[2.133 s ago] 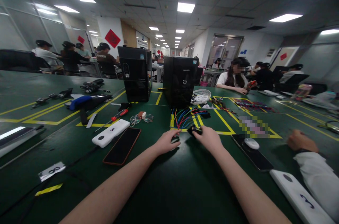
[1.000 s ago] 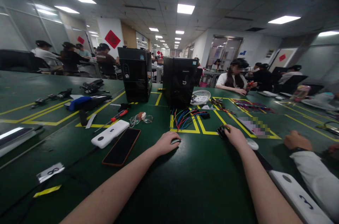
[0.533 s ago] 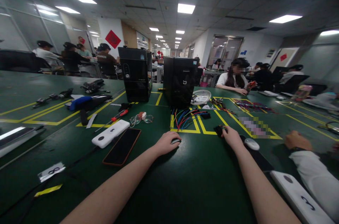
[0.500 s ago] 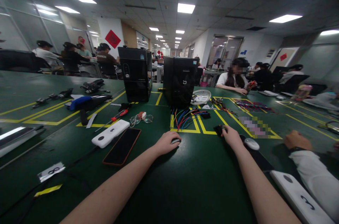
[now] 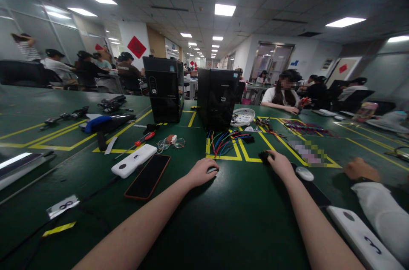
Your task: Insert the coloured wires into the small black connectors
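Fingers point(image 5: 274, 153) of my right hand point(image 5: 280, 165) clamp a small, dull black piece point(image 5: 263, 157), near-right of the right computer tower point(image 5: 220, 97), its long axis pointing leftward, slightly away; my left hand's point(image 5: 201, 171) hold I cannot tell.

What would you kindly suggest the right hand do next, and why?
I would probably have the right hand release the small black piece, since that piece appears to be down against the green table, next to yellow tape.
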Demonstrator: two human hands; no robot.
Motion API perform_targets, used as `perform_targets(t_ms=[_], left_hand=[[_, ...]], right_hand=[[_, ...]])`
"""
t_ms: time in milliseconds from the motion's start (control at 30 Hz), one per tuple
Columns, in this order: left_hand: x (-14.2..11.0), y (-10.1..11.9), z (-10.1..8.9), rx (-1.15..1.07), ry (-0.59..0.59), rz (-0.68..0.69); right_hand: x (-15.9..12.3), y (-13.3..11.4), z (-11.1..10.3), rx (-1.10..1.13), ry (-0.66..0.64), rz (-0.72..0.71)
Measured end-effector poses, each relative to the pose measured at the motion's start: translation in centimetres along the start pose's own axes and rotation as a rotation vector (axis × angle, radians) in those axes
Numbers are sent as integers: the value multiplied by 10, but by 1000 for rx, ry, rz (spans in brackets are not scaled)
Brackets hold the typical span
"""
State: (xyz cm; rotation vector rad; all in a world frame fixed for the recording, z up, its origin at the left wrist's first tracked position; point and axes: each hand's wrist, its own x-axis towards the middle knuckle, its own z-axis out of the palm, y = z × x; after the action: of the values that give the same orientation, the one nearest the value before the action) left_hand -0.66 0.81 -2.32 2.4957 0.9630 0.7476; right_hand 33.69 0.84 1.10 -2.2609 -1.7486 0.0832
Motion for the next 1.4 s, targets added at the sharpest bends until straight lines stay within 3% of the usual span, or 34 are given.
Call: perform_targets(t_ms=[433,667,833,1400], left_hand=[[0,2,-1,10,-20,-19],[0,0,0,7,-12,-7],[1,-1,1,3,-13,-2],[1,-1,2,6,-2,-5]], right_hand=[[7,-1,0,11,-96,-27],[4,16,-5,131,27,152],[8,32,-5,-38,76,197],[2,29,-13,-41,23,-53]])
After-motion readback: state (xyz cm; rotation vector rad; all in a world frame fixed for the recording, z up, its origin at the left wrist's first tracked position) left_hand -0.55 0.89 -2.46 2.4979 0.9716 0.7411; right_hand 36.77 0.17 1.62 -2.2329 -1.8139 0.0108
